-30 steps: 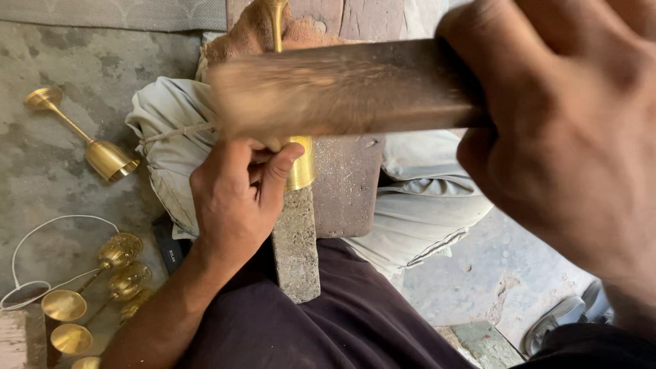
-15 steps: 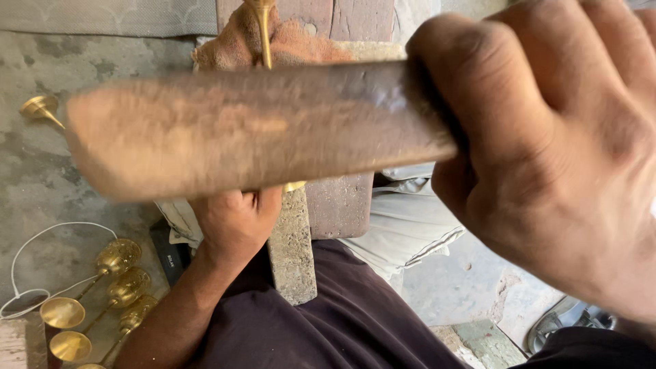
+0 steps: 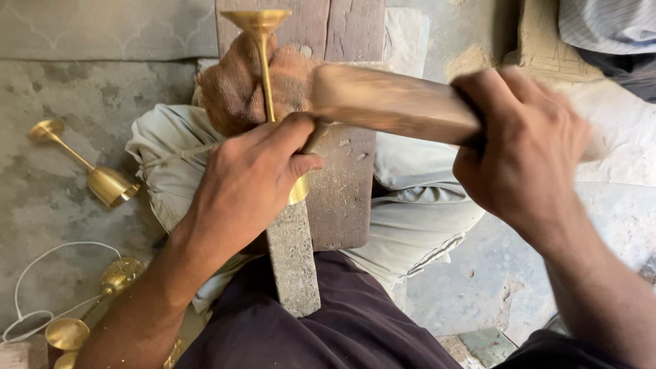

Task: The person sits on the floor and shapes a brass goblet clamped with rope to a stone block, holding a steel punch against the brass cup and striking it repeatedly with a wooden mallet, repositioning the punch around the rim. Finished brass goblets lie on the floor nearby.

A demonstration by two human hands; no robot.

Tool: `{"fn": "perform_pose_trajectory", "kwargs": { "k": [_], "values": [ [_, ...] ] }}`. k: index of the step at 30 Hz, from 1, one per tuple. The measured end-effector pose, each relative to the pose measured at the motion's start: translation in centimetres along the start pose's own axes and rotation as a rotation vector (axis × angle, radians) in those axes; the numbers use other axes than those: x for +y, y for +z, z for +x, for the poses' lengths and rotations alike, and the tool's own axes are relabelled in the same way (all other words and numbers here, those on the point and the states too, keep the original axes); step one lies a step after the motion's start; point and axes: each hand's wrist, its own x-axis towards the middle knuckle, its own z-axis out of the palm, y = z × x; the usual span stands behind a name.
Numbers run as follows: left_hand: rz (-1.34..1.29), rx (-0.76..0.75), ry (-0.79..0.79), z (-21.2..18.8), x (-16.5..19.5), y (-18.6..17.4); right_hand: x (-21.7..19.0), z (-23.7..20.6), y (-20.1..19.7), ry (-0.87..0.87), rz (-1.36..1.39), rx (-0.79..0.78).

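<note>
Rough grey concrete floor [image 3: 61, 205] is lying under everything, w/ a pale cloth bundle [image 3: 410, 205] spread across the middle and a dark garment covering the person's lap at bottom. Wooden board [image 3: 345, 137] is running up the centre, sawdust-like specks on it, and a narrow grey stone bar [image 3: 294, 263] is lying along its left edge.

Left hand [image 3: 249, 184] is clenching around the bowl end of a brass goblet [image 3: 263, 61]; the goblet is lying along the board, stem pointing away from the person, flared foot at top of frame, resting against a brown rag [image 3: 232, 89]. Bit of the bowl's rim is showing below the thumb.

Right hand [image 3: 523, 154] is gripping tight a thick wooden mallet [image 3: 389, 102], fingers wrapped round it; its blurred far end is sitting just beside the goblet stem, right above the left hand's knuckles. Can't tell if it's touching.

Off to the left, another brass goblet [image 3: 89, 171] is lying on its side on the floor. Near bottom left more brass cups [image 3: 68, 333] are clustering beside a loop of white wire [image 3: 41, 287].
</note>
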Motion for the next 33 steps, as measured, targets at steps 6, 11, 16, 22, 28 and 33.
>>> {"fn": "perform_pose_trajectory", "kwargs": {
  "k": [6,11,16,22,28,33],
  "values": [
    [-0.046,-0.356,0.004,4.1,0.4,-0.6,0.9,-4.6,3.4,0.213,0.268,0.042],
    [0.084,-0.699,-0.101,6.1,1.0,-0.6,0.1,-7.2,6.2,0.44,0.581,0.063],
    [0.0,-0.615,0.028,5.9,1.1,-0.8,-0.8,-7.6,7.6,0.313,0.35,0.143],
    [-0.159,-0.235,0.073,4.5,-0.7,-2.9,0.2,-5.5,5.9,0.416,0.734,0.161],
    [-0.155,-0.32,-0.014,3.9,-0.7,-2.3,-0.5,-3.9,3.2,0.279,0.554,0.168],
    [-0.141,-0.285,-0.017,3.5,-0.6,-2.3,-1.3,-2.7,3.1,0.266,0.115,-0.121]
  ]
}}
